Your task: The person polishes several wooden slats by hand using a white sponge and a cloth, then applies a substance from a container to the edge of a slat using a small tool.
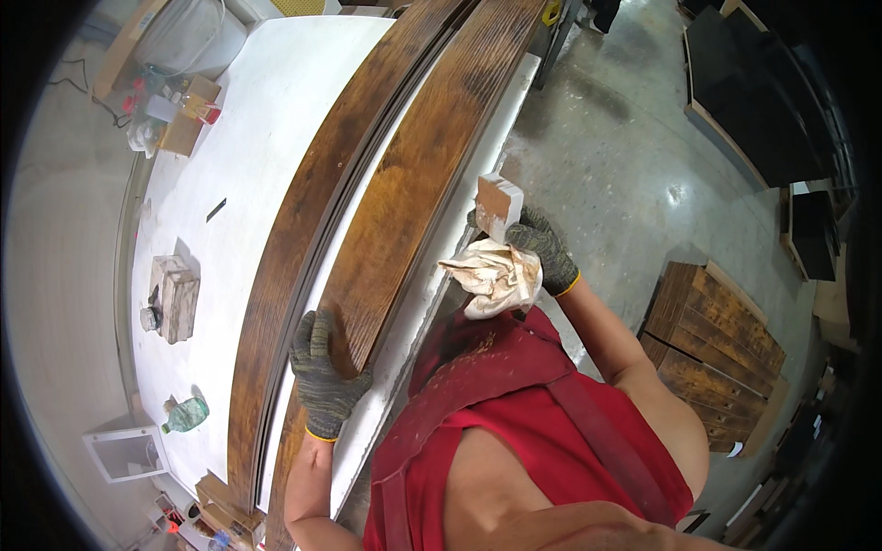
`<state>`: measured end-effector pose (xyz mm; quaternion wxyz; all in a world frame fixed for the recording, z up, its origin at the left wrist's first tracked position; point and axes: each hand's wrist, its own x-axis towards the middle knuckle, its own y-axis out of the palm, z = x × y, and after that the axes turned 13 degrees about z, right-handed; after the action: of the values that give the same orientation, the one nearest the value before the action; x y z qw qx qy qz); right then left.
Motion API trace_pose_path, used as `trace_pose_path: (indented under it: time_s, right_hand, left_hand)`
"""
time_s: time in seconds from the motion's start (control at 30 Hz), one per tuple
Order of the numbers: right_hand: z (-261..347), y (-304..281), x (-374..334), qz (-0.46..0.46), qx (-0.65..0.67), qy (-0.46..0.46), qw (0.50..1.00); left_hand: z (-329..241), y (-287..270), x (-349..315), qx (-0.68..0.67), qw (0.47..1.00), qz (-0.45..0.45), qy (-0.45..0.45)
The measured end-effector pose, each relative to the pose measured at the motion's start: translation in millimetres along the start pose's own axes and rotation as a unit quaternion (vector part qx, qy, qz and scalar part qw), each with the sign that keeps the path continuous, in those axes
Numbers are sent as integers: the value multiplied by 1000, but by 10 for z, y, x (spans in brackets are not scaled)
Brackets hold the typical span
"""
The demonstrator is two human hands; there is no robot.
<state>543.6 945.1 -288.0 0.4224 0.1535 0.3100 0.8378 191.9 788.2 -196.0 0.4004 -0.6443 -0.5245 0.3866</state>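
- On the white table: brown wood-grain plank; left gloved hand laid across it, fingers extended.
- Beside the table edge: right gloved hand clasping white block; crumpled, stained cloth against it.
- Best handling, judged: left palm steady, even pressure along the grain.
- Containers: whitish bucket, green-tinted bottle; contents indistinct.

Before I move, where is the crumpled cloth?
In the head view, the cloth is just right of centre, below the white block and beside the right hand.

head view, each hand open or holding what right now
Left hand: open, laid across stained wood plank.
Right hand: closed on white block; grip on crumpled rag unclear.
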Motion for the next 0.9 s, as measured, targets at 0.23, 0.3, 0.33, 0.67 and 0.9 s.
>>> trace_pose_path:
  time_s: [0.23,0.3,0.33,0.67,0.9]
  right_hand:
    - [56,-22,43,3,112,-22,994]
    - [40,-51,38,-4,117,-16,993]
    - [28,-65,26,-5,105,-16,994]
    - [-67,-137,37,12,112,-12,994]
    - [-162,-186,-21,-8,34,9,999]
  left_hand:
    - [279,-408,93,-228,959,156,-68]
    - [243,-527,187,-257,947,185,-46]
    - [236,-575,233,-272,941,199,-35]
    - [756,-780,480,-502,812,278,-106]
    - [1199,-646,773,-656,681,312,-94]
